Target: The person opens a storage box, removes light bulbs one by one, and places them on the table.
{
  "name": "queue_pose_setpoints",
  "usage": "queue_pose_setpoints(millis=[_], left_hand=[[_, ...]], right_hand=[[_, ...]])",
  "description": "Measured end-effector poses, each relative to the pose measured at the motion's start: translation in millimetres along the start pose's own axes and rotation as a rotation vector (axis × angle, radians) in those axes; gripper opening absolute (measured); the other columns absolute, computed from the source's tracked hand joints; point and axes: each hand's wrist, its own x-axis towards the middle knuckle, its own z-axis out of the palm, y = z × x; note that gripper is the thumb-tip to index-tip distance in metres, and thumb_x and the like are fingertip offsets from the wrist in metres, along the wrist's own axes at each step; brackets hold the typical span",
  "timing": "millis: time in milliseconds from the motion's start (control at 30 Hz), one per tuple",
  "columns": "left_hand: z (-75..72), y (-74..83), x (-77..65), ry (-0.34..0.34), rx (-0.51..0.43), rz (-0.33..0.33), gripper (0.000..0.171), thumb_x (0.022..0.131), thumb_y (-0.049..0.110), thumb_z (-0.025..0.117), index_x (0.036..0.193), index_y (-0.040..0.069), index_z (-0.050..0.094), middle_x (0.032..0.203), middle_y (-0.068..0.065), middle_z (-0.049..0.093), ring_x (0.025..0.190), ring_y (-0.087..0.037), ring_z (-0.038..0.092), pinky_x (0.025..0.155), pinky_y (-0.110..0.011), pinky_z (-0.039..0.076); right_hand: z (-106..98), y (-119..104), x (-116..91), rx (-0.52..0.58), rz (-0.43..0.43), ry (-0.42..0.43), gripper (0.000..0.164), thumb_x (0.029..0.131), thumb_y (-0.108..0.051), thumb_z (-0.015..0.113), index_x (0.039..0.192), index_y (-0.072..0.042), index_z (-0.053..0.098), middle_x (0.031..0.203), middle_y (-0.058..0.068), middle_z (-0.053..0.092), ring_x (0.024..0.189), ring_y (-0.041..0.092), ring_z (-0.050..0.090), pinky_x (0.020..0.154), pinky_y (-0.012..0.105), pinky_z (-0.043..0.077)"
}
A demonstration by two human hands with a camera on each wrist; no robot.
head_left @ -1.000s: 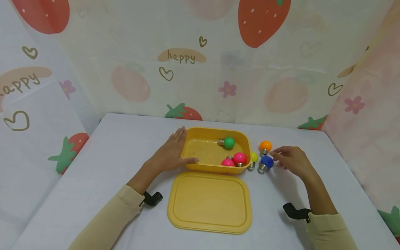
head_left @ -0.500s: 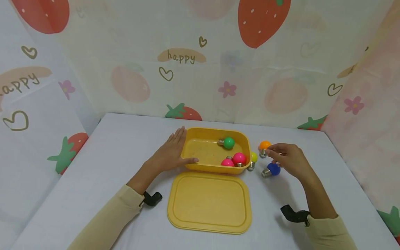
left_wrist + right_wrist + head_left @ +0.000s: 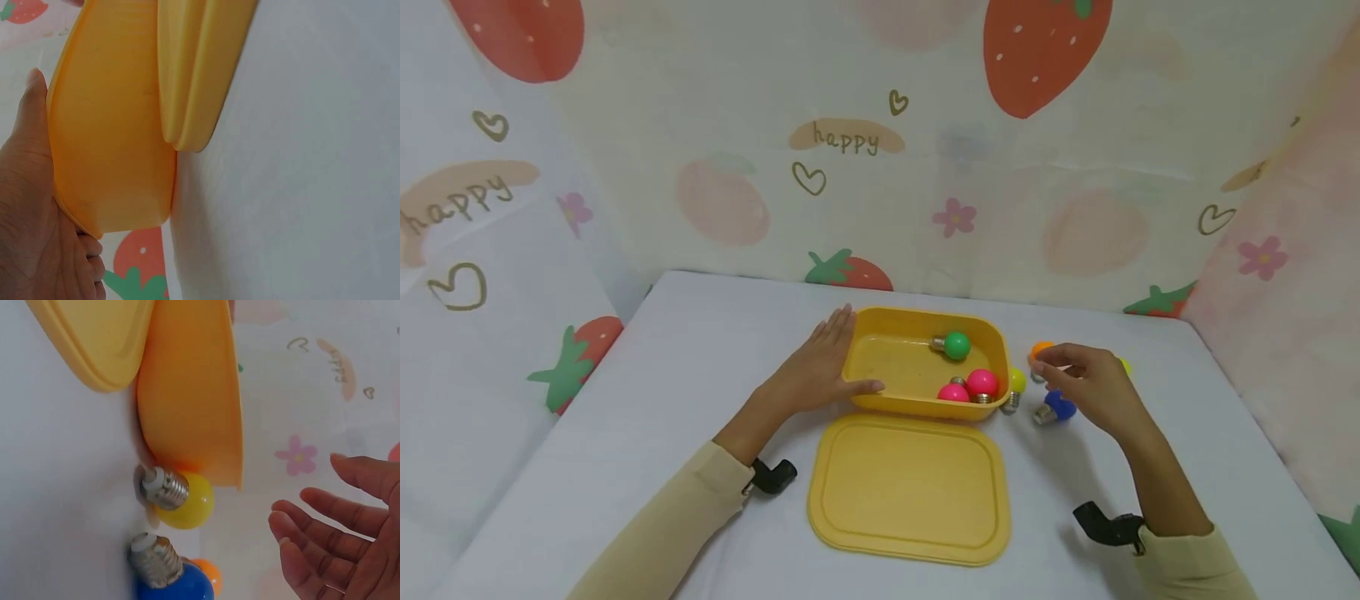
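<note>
My left hand (image 3: 811,371) rests against the left end of a yellow plastic box (image 3: 880,404), fingers straight, thumb along the front rim. A green bulb (image 3: 957,346) and two pink bulbs (image 3: 982,382) lie inside. My right hand (image 3: 1093,390) hovers to the right of the box, over loose bulbs. The right wrist view shows its fingers (image 3: 325,540) loosely bent around nothing. Below them are a blue bulb (image 3: 1060,406) and a partly hidden orange bulb (image 3: 1042,349). A yellow bulb (image 3: 187,500) lies close against the box's right end.
The yellow lid (image 3: 910,492) lies flat in front of the box on a white-covered table (image 3: 715,317). Another yellow bulb (image 3: 1125,366) shows partly behind my right hand. A strawberry-printed cloth (image 3: 880,192) hangs behind the table.
My right hand has moved slightly left and over the bulbs. The blue bulb has shifted right and nearer, and turned. A yellow bulb now shows behind that hand. My left hand stays on the box.
</note>
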Motion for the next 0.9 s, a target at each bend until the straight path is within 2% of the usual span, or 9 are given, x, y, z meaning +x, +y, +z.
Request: queue_pose_setpoints(millis=[100, 233, 367, 567, 700, 900], left_hand=[[1.3, 1.4, 2.5, 0.001, -0.002, 0.009, 0.126, 0.085, 0.089, 0.038, 0.16, -0.004, -0.003, 0.169, -0.019, -0.005, 0.156, -0.029, -0.003, 0.126, -0.045, 0.004], [2.9, 1.0, 3.4, -0.003, 0.003, 0.007, 0.125, 0.085, 0.088, 0.038, 0.16, -0.003, -0.003, 0.169, -0.018, -0.005, 0.156, -0.029, -0.003, 0.126, -0.044, 0.004], [3.8, -1.2, 2.4, -0.004, 0.017, -0.002, 0.124, 0.086, 0.087, 0.04, 0.16, -0.003, -0.003, 0.169, -0.018, -0.005, 0.156, -0.028, -0.004, 0.126, -0.044, 0.005], [2.7, -2.5, 1.0, -0.013, 0.016, -0.008, 0.125, 0.086, 0.088, 0.039, 0.16, -0.002, -0.005, 0.169, -0.017, -0.007, 0.156, -0.027, -0.005, 0.126, -0.043, 0.003], [1.4, -2.6, 1.4, -0.003, 0.021, -0.002, 0.126, 0.084, 0.09, 0.036, 0.16, -0.003, -0.003, 0.169, -0.017, -0.006, 0.156, -0.028, -0.004, 0.126, -0.043, 0.003], [-0.4, -2.7, 0.4, 0.009, 0.024, 0.01, 0.125, 0.085, 0.088, 0.038, 0.16, -0.004, -0.001, 0.169, -0.02, -0.001, 0.156, -0.03, -0.001, 0.126, -0.044, 0.005]], right_hand=[[2.6, -4.1, -1.8, -0.008, -0.05, 0.027, 0.041, 0.1, -0.039, 0.065, 0.123, -0.005, 0.071, 0.1, 0.01, 0.075, 0.09, 0.031, 0.07, 0.069, 0.036, 0.059], [8.1, -14.7, -1.4, -0.027, -0.117, 0.042, 0.039, 0.101, -0.035, 0.065, 0.123, -0.003, 0.071, 0.107, 0.013, 0.075, 0.091, 0.03, 0.07, 0.069, 0.031, 0.058], [13.7, -28.9, 5.1, -0.03, -0.172, 0.041, 0.036, 0.1, -0.029, 0.067, 0.121, 0.0, 0.071, 0.111, 0.015, 0.074, 0.093, 0.029, 0.069, 0.073, 0.034, 0.059], [23.0, -42.9, 20.6, -0.028, -0.223, -0.002, 0.031, 0.098, -0.026, 0.07, 0.118, -0.002, 0.072, 0.112, 0.011, 0.074, 0.096, 0.029, 0.069, 0.078, 0.041, 0.061], [27.3, -48.1, 31.5, -0.044, -0.241, -0.031, 0.029, 0.098, -0.026, 0.07, 0.117, -0.004, 0.072, 0.113, 0.011, 0.073, 0.098, 0.029, 0.068, 0.078, 0.04, 0.061], [33.9, -52.1, 48.1, -0.046, -0.246, -0.094, 0.027, 0.097, -0.02, 0.071, 0.118, -0.002, 0.072, 0.111, 0.012, 0.073, 0.097, 0.03, 0.068, 0.076, 0.037, 0.061]])
